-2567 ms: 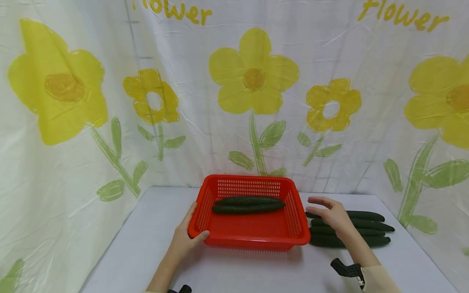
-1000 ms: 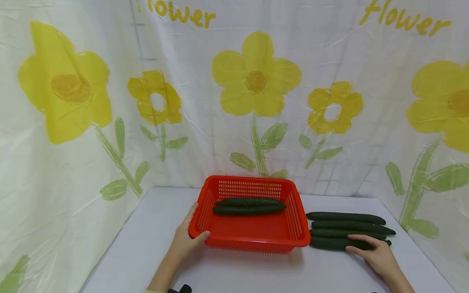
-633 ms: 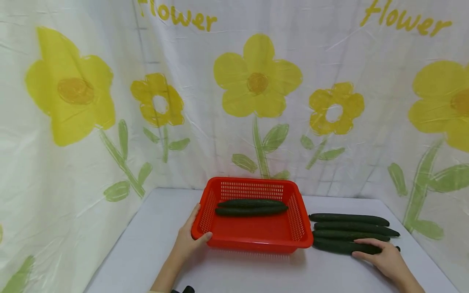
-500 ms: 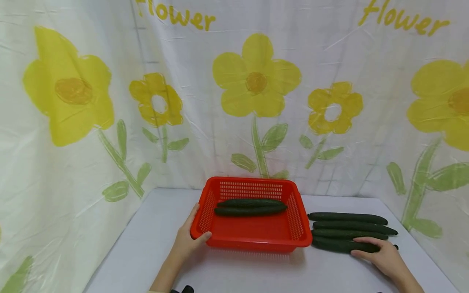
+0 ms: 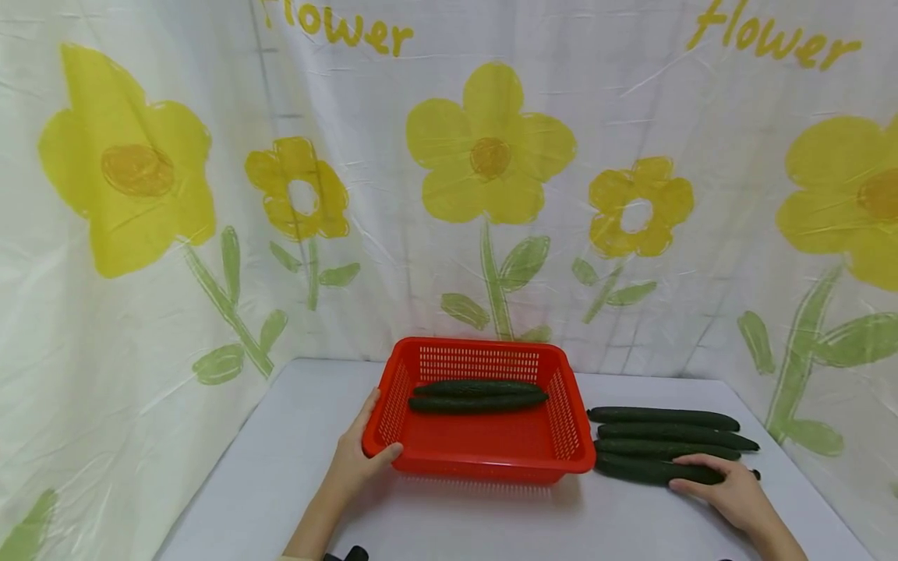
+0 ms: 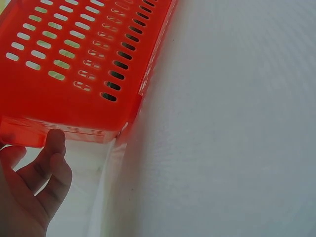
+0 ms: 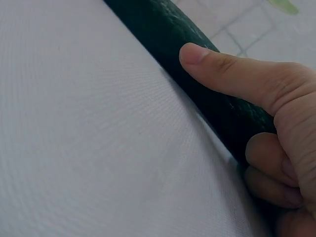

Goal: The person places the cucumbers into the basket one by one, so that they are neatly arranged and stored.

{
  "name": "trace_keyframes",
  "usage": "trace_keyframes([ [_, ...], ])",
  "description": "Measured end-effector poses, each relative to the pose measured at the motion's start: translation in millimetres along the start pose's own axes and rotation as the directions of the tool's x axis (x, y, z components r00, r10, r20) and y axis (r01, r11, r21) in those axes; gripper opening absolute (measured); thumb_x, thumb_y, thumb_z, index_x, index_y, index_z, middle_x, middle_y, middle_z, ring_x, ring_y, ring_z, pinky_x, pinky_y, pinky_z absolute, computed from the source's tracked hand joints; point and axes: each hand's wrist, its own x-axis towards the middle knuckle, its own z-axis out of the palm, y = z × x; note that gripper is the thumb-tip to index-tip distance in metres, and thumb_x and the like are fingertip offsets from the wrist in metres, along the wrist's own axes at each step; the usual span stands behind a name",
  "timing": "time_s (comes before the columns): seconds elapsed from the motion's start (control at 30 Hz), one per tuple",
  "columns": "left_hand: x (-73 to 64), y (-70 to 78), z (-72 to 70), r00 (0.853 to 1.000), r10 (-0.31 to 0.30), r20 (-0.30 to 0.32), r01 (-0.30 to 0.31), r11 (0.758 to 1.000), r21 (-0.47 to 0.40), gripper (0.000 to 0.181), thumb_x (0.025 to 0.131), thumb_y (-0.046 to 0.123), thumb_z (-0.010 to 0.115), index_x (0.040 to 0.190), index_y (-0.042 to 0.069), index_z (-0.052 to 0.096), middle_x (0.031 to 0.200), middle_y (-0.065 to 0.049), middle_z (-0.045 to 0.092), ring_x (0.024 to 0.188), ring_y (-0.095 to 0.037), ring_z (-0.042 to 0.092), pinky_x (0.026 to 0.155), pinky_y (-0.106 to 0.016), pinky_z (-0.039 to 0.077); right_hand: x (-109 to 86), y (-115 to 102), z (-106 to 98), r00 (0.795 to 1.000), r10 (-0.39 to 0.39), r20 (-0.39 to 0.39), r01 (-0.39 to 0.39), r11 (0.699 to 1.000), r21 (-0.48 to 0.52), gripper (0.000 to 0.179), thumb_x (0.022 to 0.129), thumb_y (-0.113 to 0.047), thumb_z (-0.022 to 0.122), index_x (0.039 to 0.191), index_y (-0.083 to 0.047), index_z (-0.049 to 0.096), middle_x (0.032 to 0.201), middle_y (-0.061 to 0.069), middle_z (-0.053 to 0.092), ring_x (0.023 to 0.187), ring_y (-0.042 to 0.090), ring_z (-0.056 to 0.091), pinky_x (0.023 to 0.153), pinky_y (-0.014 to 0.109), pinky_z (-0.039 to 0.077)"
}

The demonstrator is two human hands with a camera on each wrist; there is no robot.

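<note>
A red plastic basket [image 5: 484, 467] with slotted walls stands mid-table, two long dark green cucumbers [image 5: 477, 403] lying side by side in it. My left hand [image 5: 354, 460] holds the basket's front left corner, thumb at the front rim and fingers along the left side; the left wrist view shows bent fingers [image 6: 58, 170] against the rim. To the right, several cucumbers [image 5: 669, 432] lie in a row. My right hand [image 5: 733, 491] grips the nearest one [image 5: 634, 469] towards its right end. In the right wrist view the thumb [image 7: 222, 69] lies along that cucumber, other fingers curled at it.
A white cloth covers the table [image 5: 491, 522]. Behind it hangs a pale curtain [image 5: 379, 257] printed with yellow flowers. The row of cucumbers lies close to the basket's right wall.
From above the row beside the basket, my right hand has come right and nearer to me, and taken hold of the nearest cucumber. My left hand has stayed at the basket.
</note>
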Motion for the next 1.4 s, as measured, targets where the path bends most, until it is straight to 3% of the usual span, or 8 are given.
trace_keyframes([
  [0.4, -0.4, 0.2, -0.6, 1.0, 0.001, 0.005, -0.001, 1.0, 0.006, 0.095, 0.089, 0.028, 0.081, 0.169, 0.022, 0.03, 0.167, -0.01, 0.043, 0.133, -0.035, 0.06, 0.093, -0.031, 0.058, 1.3, 3, 2, 1.0, 0.019, -0.003, -0.019, 0.999, 0.047, 0.058, 0.089, -0.045, 0.085, 0.133, -0.007, 0.074, 0.147, 0.025, 0.061, 0.135, 0.052, 0.053, 0.099, 0.057, 0.054],
  [0.53, -0.1, -0.7, -0.2, 1.0, 0.014, 0.007, -0.014, 1.0, -0.005, 0.095, 0.089, 0.027, 0.081, 0.169, 0.023, 0.03, 0.167, -0.011, 0.043, 0.13, -0.034, 0.061, 0.091, -0.032, 0.06, 0.9, 3, 2, 1.0, 0.026, -0.011, -0.026, 0.999, 0.033, 0.059, 0.089, -0.046, 0.085, 0.133, -0.009, 0.075, 0.148, 0.024, 0.06, 0.133, 0.047, 0.057, 0.091, 0.041, 0.057],
  [0.7, -0.7, -1.1, 0.0, 1.0, 0.011, 0.009, -0.011, 1.0, -0.008, 0.095, 0.089, 0.028, 0.081, 0.169, 0.024, 0.03, 0.166, -0.011, 0.044, 0.128, -0.033, 0.062, 0.09, -0.032, 0.06, 0.5, 3, 2, 0.999, 0.035, -0.026, -0.035, 0.999, 0.017, 0.059, 0.088, -0.048, 0.086, 0.132, -0.01, 0.076, 0.147, 0.022, 0.062, 0.125, 0.033, 0.063, 0.08, 0.024, 0.053],
  [0.97, -1.3, 0.7, -1.0, 1.0, -0.009, 0.015, 0.009, 1.0, -0.001, 0.095, 0.089, 0.03, 0.08, 0.169, 0.025, 0.029, 0.166, -0.012, 0.044, 0.131, -0.035, 0.06, 0.092, -0.042, 0.062, -2.3, 1, 3, 0.998, 0.032, -0.048, -0.03, 0.999, 0.034, 0.06, 0.085, -0.048, 0.088, 0.13, -0.01, 0.077, 0.146, 0.022, 0.063, 0.105, 0.002, 0.057, 0.073, 0.023, 0.05],
  [1.1, -0.9, 1.1, -0.8, 1.0, -0.01, 0.011, 0.01, 1.0, 0.005, 0.095, 0.089, 0.03, 0.08, 0.169, 0.024, 0.03, 0.166, -0.011, 0.044, 0.131, -0.035, 0.06, 0.092, -0.042, 0.062, -4.8, -2, 4, 0.997, 0.042, -0.066, -0.035, 0.994, 0.104, 0.06, 0.081, -0.043, 0.092, 0.127, -0.008, 0.078, 0.106, 0.009, 0.077, 0.071, 0.001, 0.048, 0.056, 0.027, 0.044],
  [1.23, -1.0, 1.3, -1.1, 1.0, -0.009, 0.01, 0.009, 1.0, 0.005, 0.095, 0.088, 0.03, 0.08, 0.169, 0.024, 0.03, 0.166, -0.012, 0.044, 0.13, -0.035, 0.061, 0.092, -0.041, 0.061, -6.1, -7, 3, 0.995, 0.075, -0.065, -0.064, 0.984, 0.164, 0.055, 0.079, -0.041, 0.094, 0.124, -0.013, 0.08, 0.057, -0.012, 0.045, 0.049, 0.007, 0.033, 0.048, 0.027, 0.04],
  [1.3, -0.8, 1.1, -1.2, 1.0, -0.008, 0.011, 0.007, 1.0, 0.006, 0.095, 0.089, 0.03, 0.08, 0.169, 0.024, 0.03, 0.167, -0.012, 0.043, 0.13, -0.035, 0.061, 0.092, -0.039, 0.061, -7.2, -10, 0, 0.994, 0.092, -0.055, -0.08, 0.98, 0.183, 0.053, 0.08, -0.042, 0.093, 0.125, -0.017, 0.08, 0.052, -0.012, 0.036, 0.047, 0.008, 0.032, 0.048, 0.027, 0.041],
  [1.4, -0.1, 0.7, -1.3, 1.0, -0.004, 0.009, 0.004, 1.0, 0.006, 0.095, 0.089, 0.029, 0.08, 0.169, 0.023, 0.03, 0.166, -0.012, 0.044, 0.129, -0.035, 0.061, 0.092, -0.036, 0.06, -10.6, -15, -7, 0.994, 0.071, -0.086, -0.059, 0.989, 0.136, 0.055, 0.083, -0.047, 0.09, 0.129, -0.019, 0.079, 0.076, -0.015, 0.063, 0.071, 0.003, 0.05, 0.058, 0.021, 0.044],
])
